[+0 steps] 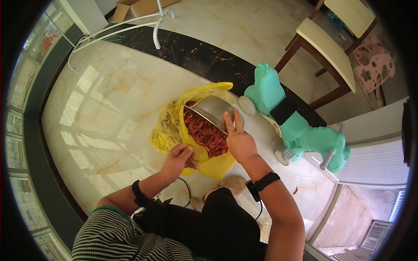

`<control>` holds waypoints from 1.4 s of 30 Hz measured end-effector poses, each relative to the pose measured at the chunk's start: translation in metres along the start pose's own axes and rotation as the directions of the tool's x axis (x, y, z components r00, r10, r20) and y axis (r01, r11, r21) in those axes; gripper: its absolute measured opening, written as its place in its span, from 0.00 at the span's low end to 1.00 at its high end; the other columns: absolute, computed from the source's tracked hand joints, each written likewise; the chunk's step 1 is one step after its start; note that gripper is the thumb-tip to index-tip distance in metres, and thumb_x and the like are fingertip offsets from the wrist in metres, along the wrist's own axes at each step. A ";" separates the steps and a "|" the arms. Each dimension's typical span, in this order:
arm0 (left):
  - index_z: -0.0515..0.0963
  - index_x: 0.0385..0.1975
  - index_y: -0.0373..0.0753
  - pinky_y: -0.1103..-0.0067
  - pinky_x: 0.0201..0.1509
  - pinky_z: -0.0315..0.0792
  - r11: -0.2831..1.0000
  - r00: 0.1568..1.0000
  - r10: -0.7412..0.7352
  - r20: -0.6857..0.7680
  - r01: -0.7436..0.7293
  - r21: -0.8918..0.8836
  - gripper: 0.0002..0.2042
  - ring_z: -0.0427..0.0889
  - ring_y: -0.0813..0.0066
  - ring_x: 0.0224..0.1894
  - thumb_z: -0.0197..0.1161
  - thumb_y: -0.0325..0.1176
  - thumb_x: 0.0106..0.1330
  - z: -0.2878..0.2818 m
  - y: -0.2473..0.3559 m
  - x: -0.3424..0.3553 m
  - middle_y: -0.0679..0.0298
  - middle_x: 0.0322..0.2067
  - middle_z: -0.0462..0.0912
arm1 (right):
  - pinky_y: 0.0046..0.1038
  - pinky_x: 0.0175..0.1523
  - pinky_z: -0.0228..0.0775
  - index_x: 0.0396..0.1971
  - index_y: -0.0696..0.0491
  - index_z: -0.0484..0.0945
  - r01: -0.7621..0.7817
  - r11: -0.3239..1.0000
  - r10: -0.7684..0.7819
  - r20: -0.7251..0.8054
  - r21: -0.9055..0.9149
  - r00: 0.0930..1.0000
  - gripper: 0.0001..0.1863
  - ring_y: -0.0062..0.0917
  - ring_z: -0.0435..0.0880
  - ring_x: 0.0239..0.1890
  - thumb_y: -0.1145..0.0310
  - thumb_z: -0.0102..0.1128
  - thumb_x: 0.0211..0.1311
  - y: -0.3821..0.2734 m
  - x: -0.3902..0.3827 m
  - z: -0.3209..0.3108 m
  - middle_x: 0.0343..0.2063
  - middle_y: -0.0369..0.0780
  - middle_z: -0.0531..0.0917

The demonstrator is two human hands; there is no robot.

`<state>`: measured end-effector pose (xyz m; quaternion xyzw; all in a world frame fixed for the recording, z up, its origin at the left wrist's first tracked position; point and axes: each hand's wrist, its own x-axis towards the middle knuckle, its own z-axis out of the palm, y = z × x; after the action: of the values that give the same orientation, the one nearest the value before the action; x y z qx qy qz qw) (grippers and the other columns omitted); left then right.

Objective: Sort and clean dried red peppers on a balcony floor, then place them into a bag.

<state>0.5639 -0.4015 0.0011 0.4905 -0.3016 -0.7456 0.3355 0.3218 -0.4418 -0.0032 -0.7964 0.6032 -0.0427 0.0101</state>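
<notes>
A yellow plastic bag (220, 167) sits on the floor in front of me, its mouth spread wide. Inside its mouth lies a heap of dark red pieces that look like dried chilies (201, 130). A round metal basin (214, 109) is tipped on its side over the chilies, its outer wall facing up and right. My right hand (241, 140) grips the basin's near edge, two fingers stretched along the outside; the thumb is hidden. At the bag's near left edge, my left hand (176, 160) pinches the plastic between thumb and fingers.
A teal ride-on toy (300, 126) stands close on the right, with a wooden chair (324, 54) behind it. A white metal frame (157, 35) and a cardboard box (141, 8) are at the back. My foot (233, 185) rests just below the bag.
</notes>
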 end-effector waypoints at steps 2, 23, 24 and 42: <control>0.74 0.34 0.36 0.74 0.35 0.81 1.000 1.000 0.000 -0.010 0.000 0.010 0.10 0.83 0.71 0.29 0.51 0.36 0.74 -0.002 -0.001 0.001 0.63 0.30 0.80 | 0.25 0.23 0.75 0.71 0.55 0.50 -0.039 0.997 0.036 -0.044 -0.073 0.998 0.44 0.28 0.84 0.21 0.77 0.55 0.51 0.003 -0.002 0.003 0.69 0.60 0.53; 0.71 0.43 0.33 0.73 0.37 0.77 0.628 0.998 0.019 0.057 -0.057 0.776 0.16 0.81 0.72 0.33 0.64 0.36 0.64 -0.058 -0.009 0.027 0.60 0.33 0.79 | 0.23 0.28 0.70 0.43 0.59 0.75 -0.311 -0.173 0.722 0.335 0.935 0.606 0.13 0.19 0.77 0.25 0.69 0.56 0.60 0.099 -0.127 -0.058 0.27 0.36 0.80; 0.69 0.46 0.33 0.69 0.41 0.76 0.531 0.991 0.130 0.034 -0.098 0.841 0.20 0.80 0.70 0.38 0.68 0.38 0.60 -0.060 -0.008 0.028 0.57 0.36 0.79 | 0.20 0.25 0.66 0.41 0.57 0.76 -0.262 -0.284 0.695 0.386 0.922 0.606 0.12 0.16 0.75 0.22 0.69 0.56 0.60 0.098 -0.133 -0.071 0.26 0.34 0.80; 0.51 0.70 0.36 0.66 0.74 0.51 -0.078 0.847 0.511 0.149 -0.126 0.989 0.46 0.52 0.52 0.71 0.69 0.48 0.56 0.041 0.101 0.308 0.49 0.68 0.57 | 0.19 0.33 0.62 0.46 0.61 0.74 -0.566 -0.060 0.715 0.431 0.823 0.550 0.15 0.12 0.69 0.29 0.72 0.50 0.60 0.127 -0.295 -0.109 0.29 0.30 0.76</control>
<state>0.4552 -0.7018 -0.0696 0.5898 -0.7890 -0.1379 0.1031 0.1114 -0.1891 0.0807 -0.2517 0.7623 -0.4136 0.4295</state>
